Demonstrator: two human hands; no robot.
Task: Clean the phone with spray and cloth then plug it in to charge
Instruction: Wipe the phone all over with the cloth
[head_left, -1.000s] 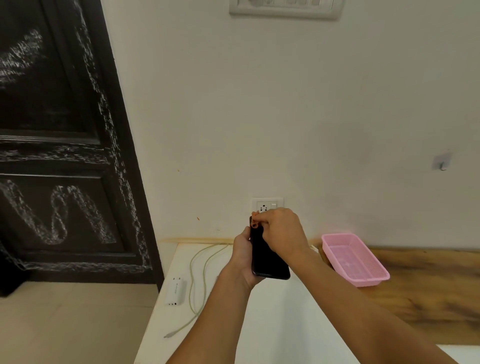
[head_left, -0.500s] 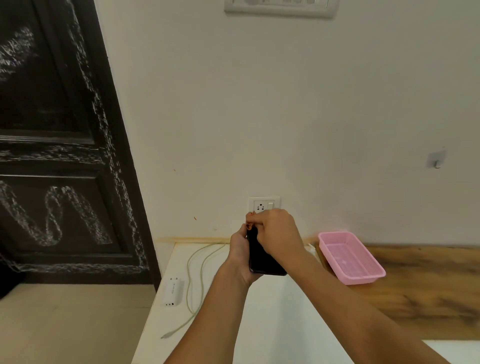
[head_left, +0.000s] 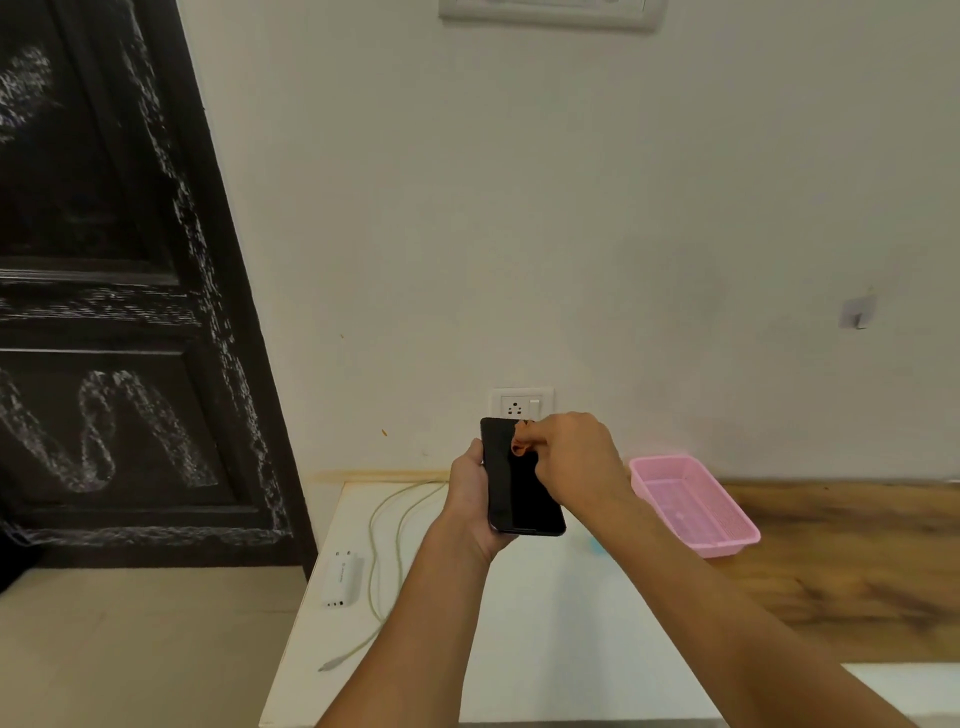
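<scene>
The black phone (head_left: 519, 493) is upright above the white table (head_left: 545, 634), its dark screen facing me. My left hand (head_left: 470, 493) wraps its left edge and back from below. My right hand (head_left: 569, 457) comes in from the right, fingers curled, with thumb and fingertips pinched on the phone's upper right part. A white charger adapter (head_left: 340, 577) lies at the table's left edge, and a pale cable (head_left: 384, 545) loops beside it. The wall socket (head_left: 521, 404) is just above the phone. No cloth or spray can be made out.
A pink plastic basket (head_left: 691, 501) stands to the right on the wooden counter (head_left: 857, 561). A dark door (head_left: 104, 260) with chalk marks fills the left. A small pale blue patch (head_left: 592, 543) shows beside my right forearm.
My right hand has slid from over the phone's top to its upper right, uncovering the screen. The phone now stands more upright and faces me.
</scene>
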